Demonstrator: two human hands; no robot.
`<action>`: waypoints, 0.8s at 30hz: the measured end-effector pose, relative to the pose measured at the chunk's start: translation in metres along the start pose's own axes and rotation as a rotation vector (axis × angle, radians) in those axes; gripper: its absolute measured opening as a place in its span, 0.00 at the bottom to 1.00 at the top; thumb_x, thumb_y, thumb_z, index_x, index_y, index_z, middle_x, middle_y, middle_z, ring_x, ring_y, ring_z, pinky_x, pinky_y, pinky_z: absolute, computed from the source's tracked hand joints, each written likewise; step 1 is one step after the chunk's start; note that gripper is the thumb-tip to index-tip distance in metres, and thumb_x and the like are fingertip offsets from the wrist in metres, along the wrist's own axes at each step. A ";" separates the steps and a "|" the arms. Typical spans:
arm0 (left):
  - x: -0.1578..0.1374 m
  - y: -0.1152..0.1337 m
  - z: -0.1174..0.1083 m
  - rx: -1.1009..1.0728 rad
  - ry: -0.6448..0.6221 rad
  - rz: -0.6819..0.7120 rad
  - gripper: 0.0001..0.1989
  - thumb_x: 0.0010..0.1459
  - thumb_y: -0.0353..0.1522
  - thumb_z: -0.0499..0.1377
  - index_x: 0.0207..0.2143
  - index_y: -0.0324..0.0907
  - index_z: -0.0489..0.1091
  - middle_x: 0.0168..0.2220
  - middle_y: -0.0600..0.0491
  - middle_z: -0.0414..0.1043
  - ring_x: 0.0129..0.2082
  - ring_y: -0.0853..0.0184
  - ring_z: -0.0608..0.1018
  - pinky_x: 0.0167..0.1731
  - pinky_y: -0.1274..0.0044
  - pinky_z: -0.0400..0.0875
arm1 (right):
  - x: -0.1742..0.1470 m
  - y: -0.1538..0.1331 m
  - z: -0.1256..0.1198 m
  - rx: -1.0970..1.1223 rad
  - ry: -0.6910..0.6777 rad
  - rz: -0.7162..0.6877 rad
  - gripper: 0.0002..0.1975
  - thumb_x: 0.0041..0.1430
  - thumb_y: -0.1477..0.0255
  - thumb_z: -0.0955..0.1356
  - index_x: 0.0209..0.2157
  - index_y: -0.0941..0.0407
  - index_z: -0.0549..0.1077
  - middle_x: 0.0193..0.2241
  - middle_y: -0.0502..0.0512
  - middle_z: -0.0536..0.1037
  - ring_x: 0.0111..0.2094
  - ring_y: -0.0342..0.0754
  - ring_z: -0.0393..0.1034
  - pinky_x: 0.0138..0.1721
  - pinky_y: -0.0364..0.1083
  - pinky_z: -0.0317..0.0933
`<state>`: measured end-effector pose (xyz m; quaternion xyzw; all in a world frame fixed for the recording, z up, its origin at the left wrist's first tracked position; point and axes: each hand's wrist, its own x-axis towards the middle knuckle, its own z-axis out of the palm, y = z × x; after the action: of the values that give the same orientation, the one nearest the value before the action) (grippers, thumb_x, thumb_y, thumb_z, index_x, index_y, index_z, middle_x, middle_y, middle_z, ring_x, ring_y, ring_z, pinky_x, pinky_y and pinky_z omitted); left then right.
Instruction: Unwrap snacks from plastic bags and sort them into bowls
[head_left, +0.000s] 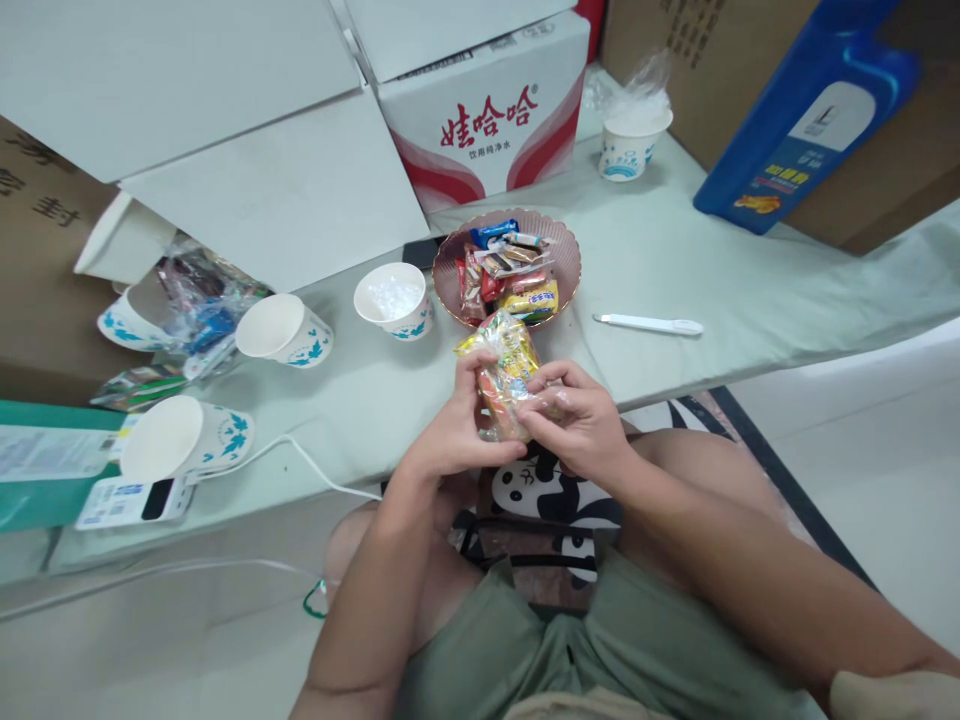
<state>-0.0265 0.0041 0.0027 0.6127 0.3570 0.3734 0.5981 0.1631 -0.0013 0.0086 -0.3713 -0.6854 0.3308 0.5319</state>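
Observation:
Between my two hands is a clear plastic bag of yellow-wrapped candies (510, 365), held over the table's front edge. My left hand (461, 420) grips its left side, thumb underneath and fingers behind. On the right side, my right hand (581, 420) pinches the bag's plastic with its fingertips. Just behind the bag stands a pinkish scalloped bowl (566, 245) with a gold rim, holding several wrapped sweets in red, blue, brown and yellow. The bag's upper end overlaps the bowl's front rim in view.
A white craft knife (649, 324) lies right of the bowl. Paper cups stand left: one with white contents (409, 325), others (304, 340) near a power bank (135, 502) with a cable. Behind are a white carton (487, 130), a blue bottle (802, 130) and a plastic-filled cup (630, 150).

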 end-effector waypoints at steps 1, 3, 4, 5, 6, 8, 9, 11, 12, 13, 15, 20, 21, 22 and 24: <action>-0.001 0.002 0.001 0.014 0.002 -0.009 0.43 0.46 0.37 0.73 0.56 0.55 0.48 0.52 0.52 0.62 0.46 0.64 0.75 0.47 0.71 0.73 | 0.000 0.000 0.001 0.003 0.010 0.020 0.05 0.59 0.72 0.70 0.29 0.52 0.76 0.36 0.53 0.75 0.35 0.46 0.72 0.37 0.47 0.68; -0.001 0.003 0.004 0.048 0.033 -0.007 0.40 0.48 0.36 0.71 0.55 0.55 0.49 0.49 0.54 0.63 0.41 0.68 0.76 0.43 0.74 0.74 | -0.001 0.001 0.002 0.012 0.017 0.051 0.02 0.57 0.73 0.70 0.31 0.52 0.73 0.35 0.52 0.74 0.36 0.46 0.71 0.38 0.47 0.67; 0.000 0.002 0.005 0.071 0.053 0.007 0.38 0.49 0.36 0.71 0.55 0.55 0.50 0.48 0.54 0.64 0.39 0.70 0.76 0.41 0.76 0.74 | -0.001 0.002 0.004 0.017 0.017 0.073 0.03 0.56 0.74 0.69 0.32 0.52 0.71 0.34 0.51 0.73 0.36 0.46 0.70 0.38 0.47 0.66; 0.001 0.001 0.006 0.100 0.074 0.021 0.36 0.50 0.36 0.70 0.54 0.54 0.52 0.47 0.55 0.64 0.37 0.70 0.75 0.39 0.76 0.74 | -0.001 0.004 0.005 0.022 0.016 0.100 0.05 0.56 0.74 0.69 0.34 0.52 0.68 0.34 0.50 0.72 0.35 0.45 0.69 0.38 0.47 0.65; 0.002 0.000 0.007 0.135 0.097 0.036 0.33 0.51 0.36 0.70 0.53 0.53 0.53 0.46 0.55 0.65 0.36 0.71 0.75 0.38 0.77 0.74 | -0.001 0.005 0.005 0.024 0.015 0.128 0.07 0.56 0.74 0.69 0.35 0.52 0.66 0.33 0.49 0.71 0.33 0.45 0.67 0.37 0.46 0.65; 0.004 -0.002 0.007 0.213 0.147 0.065 0.28 0.53 0.37 0.68 0.51 0.51 0.57 0.45 0.55 0.66 0.35 0.71 0.75 0.36 0.78 0.73 | 0.000 0.007 0.004 0.002 0.014 0.163 0.08 0.57 0.74 0.68 0.36 0.51 0.65 0.31 0.47 0.71 0.31 0.44 0.66 0.36 0.46 0.64; 0.005 -0.002 0.007 0.258 0.165 0.078 0.27 0.54 0.37 0.68 0.51 0.50 0.58 0.45 0.54 0.67 0.35 0.71 0.74 0.34 0.78 0.72 | 0.001 0.008 0.002 -0.027 0.021 0.151 0.07 0.58 0.73 0.68 0.37 0.51 0.65 0.32 0.48 0.71 0.32 0.45 0.66 0.36 0.47 0.64; 0.007 -0.001 0.006 0.358 0.177 0.084 0.24 0.55 0.37 0.67 0.50 0.48 0.61 0.45 0.53 0.69 0.34 0.70 0.74 0.31 0.79 0.70 | 0.006 0.009 -0.005 -0.115 0.054 0.065 0.09 0.58 0.71 0.68 0.42 0.51 0.67 0.38 0.52 0.74 0.38 0.49 0.69 0.39 0.49 0.65; 0.007 -0.001 0.005 0.409 0.172 0.086 0.24 0.55 0.37 0.67 0.50 0.48 0.62 0.45 0.53 0.70 0.34 0.69 0.74 0.30 0.79 0.69 | 0.009 0.009 -0.010 -0.168 0.059 0.009 0.13 0.59 0.70 0.69 0.46 0.51 0.68 0.44 0.56 0.74 0.44 0.52 0.70 0.42 0.51 0.66; 0.007 -0.001 0.005 0.454 0.166 0.094 0.23 0.54 0.36 0.68 0.50 0.47 0.63 0.45 0.52 0.71 0.34 0.68 0.75 0.31 0.78 0.69 | 0.012 0.010 -0.014 -0.221 0.044 -0.048 0.17 0.59 0.69 0.69 0.50 0.50 0.68 0.50 0.59 0.73 0.50 0.55 0.70 0.47 0.54 0.66; 0.007 0.000 0.003 0.507 0.153 0.129 0.23 0.53 0.36 0.68 0.50 0.46 0.65 0.45 0.51 0.73 0.37 0.65 0.76 0.35 0.76 0.71 | 0.017 0.012 -0.020 -0.309 -0.031 -0.123 0.20 0.60 0.69 0.68 0.55 0.50 0.69 0.57 0.60 0.71 0.58 0.58 0.67 0.55 0.58 0.63; 0.008 -0.001 0.004 0.521 0.174 0.264 0.33 0.52 0.33 0.68 0.59 0.49 0.61 0.54 0.48 0.72 0.46 0.60 0.78 0.47 0.69 0.73 | 0.015 0.013 -0.017 -0.391 -0.154 -0.136 0.19 0.63 0.73 0.65 0.55 0.53 0.73 0.53 0.60 0.77 0.54 0.57 0.71 0.55 0.58 0.64; 0.008 -0.001 0.004 0.526 0.181 0.278 0.34 0.51 0.33 0.68 0.60 0.49 0.61 0.55 0.48 0.72 0.47 0.60 0.78 0.48 0.69 0.72 | 0.015 0.013 -0.016 -0.394 -0.155 -0.145 0.19 0.63 0.73 0.65 0.55 0.53 0.73 0.53 0.60 0.77 0.53 0.57 0.72 0.54 0.57 0.64; 0.008 0.000 0.004 0.533 0.188 0.289 0.34 0.51 0.33 0.69 0.59 0.49 0.62 0.54 0.48 0.73 0.48 0.60 0.78 0.48 0.69 0.72 | 0.015 0.012 -0.016 -0.390 -0.154 -0.161 0.18 0.63 0.73 0.65 0.54 0.54 0.74 0.53 0.60 0.78 0.53 0.56 0.72 0.54 0.57 0.65; 0.008 0.001 0.003 0.547 0.204 0.285 0.30 0.50 0.33 0.69 0.55 0.47 0.64 0.52 0.49 0.74 0.47 0.60 0.79 0.46 0.70 0.73 | 0.017 0.012 -0.024 -0.374 -0.132 -0.184 0.16 0.65 0.72 0.64 0.52 0.53 0.74 0.52 0.59 0.78 0.52 0.56 0.72 0.54 0.57 0.65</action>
<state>-0.0200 0.0096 0.0041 0.7539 0.4128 0.4032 0.3140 0.1854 0.0210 0.0123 -0.3768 -0.7991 0.1716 0.4360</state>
